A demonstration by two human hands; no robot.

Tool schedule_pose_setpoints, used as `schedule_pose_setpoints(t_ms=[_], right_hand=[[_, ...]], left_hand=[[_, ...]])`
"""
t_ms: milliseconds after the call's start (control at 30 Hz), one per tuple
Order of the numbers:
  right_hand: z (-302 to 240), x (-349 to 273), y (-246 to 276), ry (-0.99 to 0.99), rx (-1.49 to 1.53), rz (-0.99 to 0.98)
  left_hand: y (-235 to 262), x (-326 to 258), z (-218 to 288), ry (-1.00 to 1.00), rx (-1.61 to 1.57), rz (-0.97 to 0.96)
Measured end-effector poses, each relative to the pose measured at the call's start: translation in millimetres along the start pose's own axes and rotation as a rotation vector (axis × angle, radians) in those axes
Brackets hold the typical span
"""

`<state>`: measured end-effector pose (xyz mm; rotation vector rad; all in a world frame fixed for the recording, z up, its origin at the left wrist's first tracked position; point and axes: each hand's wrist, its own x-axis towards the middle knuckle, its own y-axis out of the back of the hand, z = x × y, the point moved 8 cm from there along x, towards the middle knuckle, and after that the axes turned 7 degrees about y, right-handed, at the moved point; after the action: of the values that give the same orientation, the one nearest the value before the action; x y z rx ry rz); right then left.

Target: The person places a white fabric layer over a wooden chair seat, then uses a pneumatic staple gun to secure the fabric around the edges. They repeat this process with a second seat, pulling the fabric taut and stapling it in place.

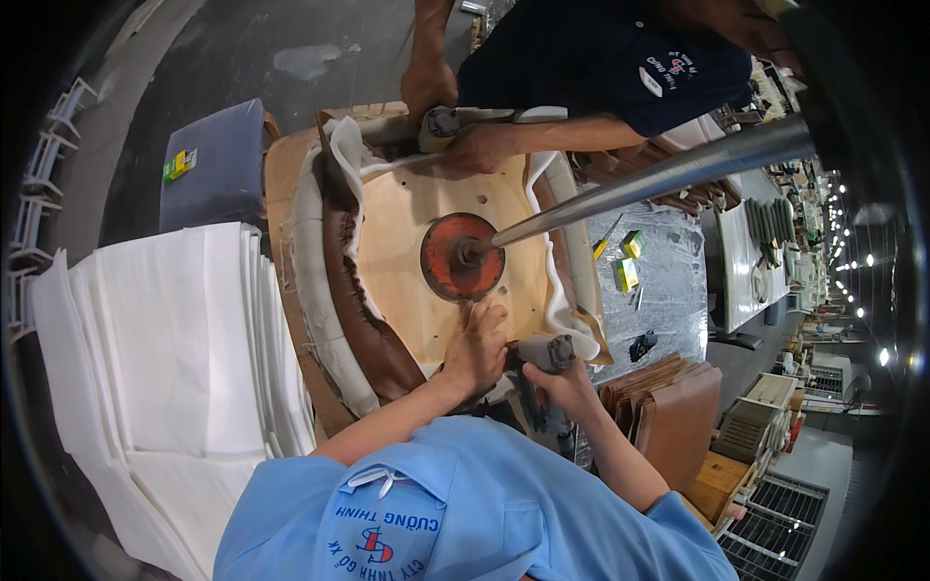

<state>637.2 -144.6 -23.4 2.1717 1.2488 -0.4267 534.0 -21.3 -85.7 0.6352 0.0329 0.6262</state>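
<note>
A pale wooden seat panel point(397, 252) lies in front of me, with brown leather point(341, 247) and white padding point(345, 145) folded up round its edges. My left hand point(477, 347) rests at the panel's near edge, its fingers bent together just below a round red clamp disc point(448, 261). What those fingers hold, if anything, is hidden. My right hand point(564, 385) grips a grey staple gun point(547, 353) beside it, the tool's nose close to the left hand. Across the panel, a co-worker in a dark shirt holds another staple gun point(441, 124) at the far edge.
A metal rod point(649, 179) slants from the upper right down to the disc. White padding sheets point(184, 339) are stacked at left, near a blue-grey cushion point(213, 165). Brown leather pieces point(668, 412) hang at right. Small yellow-green boxes point(630, 261) lie on a plastic-covered table point(668, 310).
</note>
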Motion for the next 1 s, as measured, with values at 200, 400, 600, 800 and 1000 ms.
schedule_pose_setpoints(t_ms=[200, 400, 600, 800, 1000], right_hand=[[-12, 12, -5, -0.052, -0.072, 0.004], [-14, 16, -5, -0.114, -0.163, 0.034], [-7, 10, -3, -0.127, -0.055, 0.056], [-7, 3, -15, -0.097, -0.031, -0.020], [-15, 10, -24, 0.007, -0.167, -0.012]], left_hand=[[0, 6, -5, 0.014, 0.001, -0.018], [-1, 7, -6, -0.008, 0.063, -0.023], [9, -5, -5, -0.005, 0.095, -0.078], [10, -4, -10, 0.021, 0.028, -0.049], [10, -7, -9, 0.019, 0.049, -0.035]])
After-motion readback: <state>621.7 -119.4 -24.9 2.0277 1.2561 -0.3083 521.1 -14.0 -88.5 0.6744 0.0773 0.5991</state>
